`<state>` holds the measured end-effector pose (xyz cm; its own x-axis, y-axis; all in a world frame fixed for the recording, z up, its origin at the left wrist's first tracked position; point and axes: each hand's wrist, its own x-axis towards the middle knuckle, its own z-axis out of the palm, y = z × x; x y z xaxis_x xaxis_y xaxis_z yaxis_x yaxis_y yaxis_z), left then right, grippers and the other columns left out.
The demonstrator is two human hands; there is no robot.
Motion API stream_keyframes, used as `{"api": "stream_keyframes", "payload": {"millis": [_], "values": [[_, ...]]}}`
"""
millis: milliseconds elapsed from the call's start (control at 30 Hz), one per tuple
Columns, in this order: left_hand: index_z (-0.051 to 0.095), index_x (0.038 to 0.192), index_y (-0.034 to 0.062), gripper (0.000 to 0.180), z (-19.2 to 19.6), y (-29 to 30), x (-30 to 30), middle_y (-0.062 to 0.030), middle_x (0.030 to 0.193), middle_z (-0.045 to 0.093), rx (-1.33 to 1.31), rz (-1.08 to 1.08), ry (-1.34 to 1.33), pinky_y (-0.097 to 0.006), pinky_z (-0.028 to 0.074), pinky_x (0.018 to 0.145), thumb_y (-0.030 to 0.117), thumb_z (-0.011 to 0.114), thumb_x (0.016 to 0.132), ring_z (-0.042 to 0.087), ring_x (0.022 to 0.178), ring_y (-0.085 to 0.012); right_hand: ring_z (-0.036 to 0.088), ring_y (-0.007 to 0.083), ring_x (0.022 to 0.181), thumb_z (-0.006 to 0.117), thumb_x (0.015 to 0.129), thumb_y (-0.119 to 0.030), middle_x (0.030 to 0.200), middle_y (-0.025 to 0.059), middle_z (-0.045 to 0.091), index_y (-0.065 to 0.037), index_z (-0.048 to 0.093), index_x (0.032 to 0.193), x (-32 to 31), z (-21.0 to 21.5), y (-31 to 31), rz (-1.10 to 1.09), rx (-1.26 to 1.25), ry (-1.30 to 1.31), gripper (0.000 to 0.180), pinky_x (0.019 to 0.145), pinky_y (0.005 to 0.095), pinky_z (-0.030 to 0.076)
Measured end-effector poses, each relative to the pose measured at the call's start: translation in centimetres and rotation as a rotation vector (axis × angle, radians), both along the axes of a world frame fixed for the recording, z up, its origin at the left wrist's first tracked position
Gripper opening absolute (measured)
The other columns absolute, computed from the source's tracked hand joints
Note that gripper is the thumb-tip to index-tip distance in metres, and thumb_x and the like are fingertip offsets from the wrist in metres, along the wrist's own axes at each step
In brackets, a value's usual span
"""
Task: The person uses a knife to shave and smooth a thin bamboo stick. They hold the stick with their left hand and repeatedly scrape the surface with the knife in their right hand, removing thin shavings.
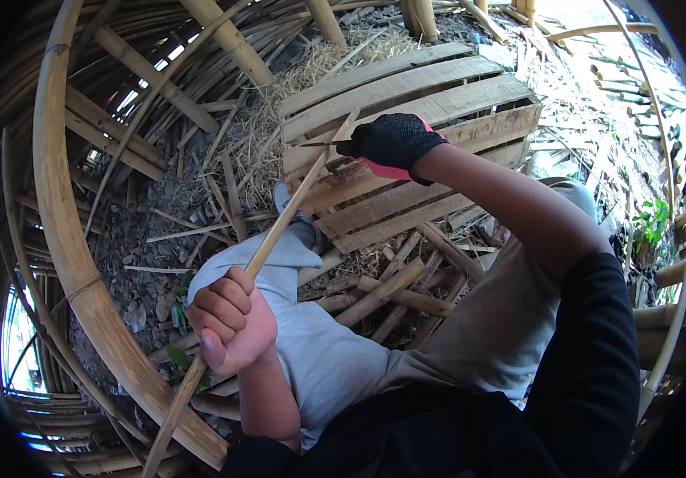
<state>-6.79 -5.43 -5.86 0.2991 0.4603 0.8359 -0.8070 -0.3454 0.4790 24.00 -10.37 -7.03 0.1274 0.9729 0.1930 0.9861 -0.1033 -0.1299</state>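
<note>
Left hand (231, 323) grips a bamboo strip (279, 231), fingers closed around it. Gloved right hand (390, 143) holds a knife (323, 144) against its upper end. Step: shaving the strip; the next stroke calls for a steady grip.

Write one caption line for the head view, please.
Bare left hand grips a bamboo strip while the gloved right hand holds a knife against it.

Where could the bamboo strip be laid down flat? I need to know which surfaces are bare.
The wooden pallet is bare on its upper slats, above the gloved right hand. The gravel patch between the curved bamboo pole and the knee is bare. Below the pallet, cut bamboo pieces crowd the ground.
</note>
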Motion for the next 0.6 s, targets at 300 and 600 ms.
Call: {"api": "stream_keyframes", "payload": {"millis": [300,600], "values": [[0.025,0.049,0.0196,0.059,0.4,0.2,-1.2,0.0078,0.042,0.027,0.006,-0.063,0.007,-0.029,0.019,0.054,0.033,0.064,0.092,0.021,0.044,-0.0088,0.067,0.0371,0.104,0.059,0.097,-0.036,0.111,0.0180,0.070,-0.015,0.068,0.123,-0.2,-2.6,-1.6,0.186,0.024,0.552,0.035,0.089,0.0437,0.053],[0.027,0.046,0.0186,0.060,0.9,-0.1,-1.8,0.0073,0.039,0.027,0.011,-0.116,-0.021,-0.028,0.019,0.051,0.029,0.064,0.093,0.021,0.039,-0.0093,0.069,0.0348,0.084,0.055,0.097,-0.018,0.092,0.0196,0.070,-0.013,0.066,0.127,-0.7,-1.1,-2.8,0.134,-0.092,0.527,0.032,0.076,0.0425,0.054]]}}
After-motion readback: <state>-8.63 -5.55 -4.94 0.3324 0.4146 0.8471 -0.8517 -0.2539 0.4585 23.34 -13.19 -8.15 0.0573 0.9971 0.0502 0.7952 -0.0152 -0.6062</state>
